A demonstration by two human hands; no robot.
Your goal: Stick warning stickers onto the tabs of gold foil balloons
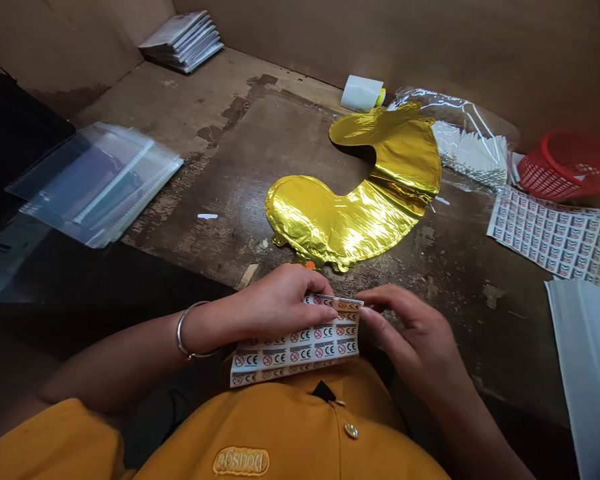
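The person is holding a sticker sheet (pixel 300 343) close to the body, at the near table (pixel 260 173) edge. The left hand (pixel 275 303) is gripping its top edge, fingers curled over it. The right hand (pixel 413 333) is pinching the upper right corner with narrow fingertips. A flat gold balloon (pixel 360 200) is lying just beyond. Another sticker sheet (pixel 550 233) is lying to the right, near a red basket (pixel 565 163).

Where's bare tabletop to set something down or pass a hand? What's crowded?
Widest bare patch: wooden table between the stack of clear plastic sleeves and the gold foil crescent balloon. Smaller one between the right hand at the held sticker sheet, the flat sticker sheet and white sheets. Crowded back right: balloon, clear bag of white straws, red plastic basket.
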